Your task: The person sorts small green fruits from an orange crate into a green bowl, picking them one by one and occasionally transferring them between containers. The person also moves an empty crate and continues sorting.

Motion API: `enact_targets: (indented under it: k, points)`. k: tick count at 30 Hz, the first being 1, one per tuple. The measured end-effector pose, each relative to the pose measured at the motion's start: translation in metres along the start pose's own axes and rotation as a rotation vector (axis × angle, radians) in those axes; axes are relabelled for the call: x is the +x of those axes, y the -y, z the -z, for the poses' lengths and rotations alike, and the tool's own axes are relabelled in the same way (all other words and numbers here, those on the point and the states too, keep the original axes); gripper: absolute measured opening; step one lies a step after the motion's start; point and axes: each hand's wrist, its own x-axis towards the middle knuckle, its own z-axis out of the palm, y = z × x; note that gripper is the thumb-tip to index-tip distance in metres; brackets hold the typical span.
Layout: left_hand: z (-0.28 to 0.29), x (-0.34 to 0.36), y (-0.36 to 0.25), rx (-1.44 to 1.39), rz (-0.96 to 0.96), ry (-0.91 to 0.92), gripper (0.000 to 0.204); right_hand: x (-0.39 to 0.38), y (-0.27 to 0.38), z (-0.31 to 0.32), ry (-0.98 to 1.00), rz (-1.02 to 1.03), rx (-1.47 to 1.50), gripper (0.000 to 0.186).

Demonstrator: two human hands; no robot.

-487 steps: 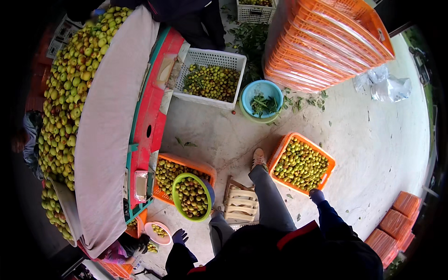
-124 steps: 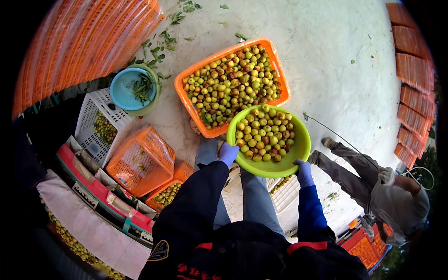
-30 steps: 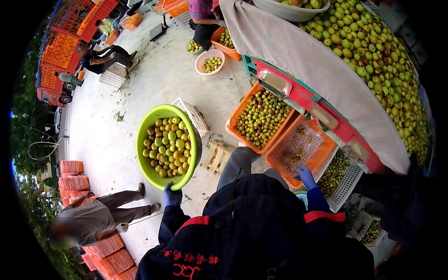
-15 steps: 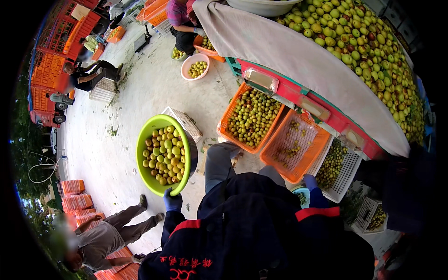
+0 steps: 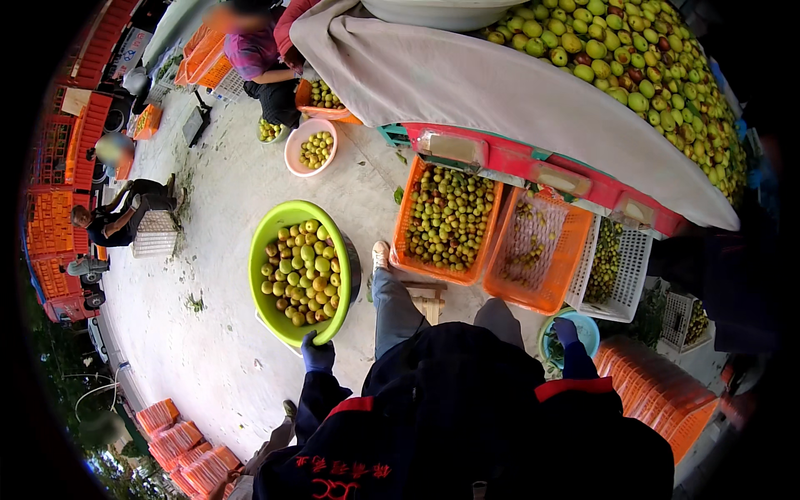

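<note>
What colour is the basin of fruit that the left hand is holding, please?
The basin is bright lime green, held at its rim by the left hand; the head view shows it.

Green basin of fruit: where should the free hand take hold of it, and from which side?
Grip the green basin on its rim, on the far side opposite the left hand, which holds the near edge. It is full of fruit, so opposed holds should balance it. The right hand is free.
</note>
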Motion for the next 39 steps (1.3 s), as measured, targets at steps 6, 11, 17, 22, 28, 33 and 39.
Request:
enact_targets:
  k: [6, 11, 17, 22, 28, 33, 39]
  points:
    - [-0.028, 0.156, 0.022, -0.239, 0.319, 0.108, 0.017, -0.025, 0.036, -0.107, 0.098, 0.075, -0.119, 0.033]
    - [-0.084, 0.260, 0.044, -0.381, 0.549, 0.064, 0.023, 0.001, 0.162, -0.250, 0.011, 0.345, -0.572, 0.028]
    - [-0.040, 0.404, 0.188, 0.159, 0.224, 0.264, 0.018, 0.156, 0.212, -0.328, 0.061, 0.443, -0.403, 0.032]
    - [-0.064, 0.444, 0.242, 0.743, -0.227, 0.405, 0.014, 0.271, 0.248, -0.346, -0.093, 0.593, -0.390, 0.030]
    - [-0.045, 0.514, 0.321, 0.941, -0.444, 0.589, 0.018, 0.330, 0.239, -0.368, -0.258, 0.675, -0.633, 0.035]
    - [-0.062, 0.547, 0.376, -0.329, 0.631, -0.089, 0.023, 0.346, 0.232, -0.379, -0.315, 0.815, -0.816, 0.036]
    - [-0.034, 0.577, 0.403, -0.168, 0.516, 0.124, 0.021, 0.357, 0.218, -0.383, -0.423, 1.061, -0.362, 0.014]
